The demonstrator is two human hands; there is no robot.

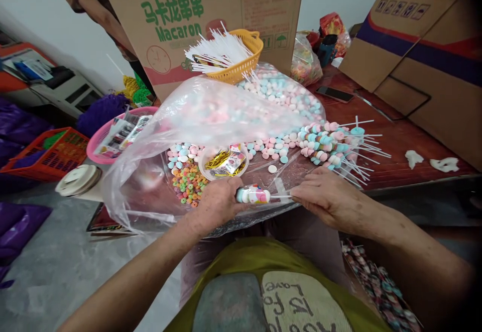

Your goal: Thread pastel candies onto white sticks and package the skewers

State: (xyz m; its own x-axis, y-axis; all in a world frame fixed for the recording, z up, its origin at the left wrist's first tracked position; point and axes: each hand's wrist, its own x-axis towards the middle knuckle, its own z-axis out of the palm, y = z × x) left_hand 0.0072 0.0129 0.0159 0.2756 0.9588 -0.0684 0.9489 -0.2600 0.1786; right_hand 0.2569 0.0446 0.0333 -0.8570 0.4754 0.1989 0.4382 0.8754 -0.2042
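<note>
Red tbl (399,143), box (229,5) behind basket (231,75) & candies (286,93); L fingers (232,186) wrapped round skewer (256,195), R fingers (303,193) pinching its stick (280,197).

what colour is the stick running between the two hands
The stick is white; the head view shows it best.

Skewer (254,195): left end hidden in left fingers (228,191), stick tip hidden by right fingers (304,191). Candies (214,113) blurred under plastic (165,121). Macaron carton (222,3): cut off at top, fine print unreadable. Co-worker's forearm (107,23): hand hidden behind carton.
</note>
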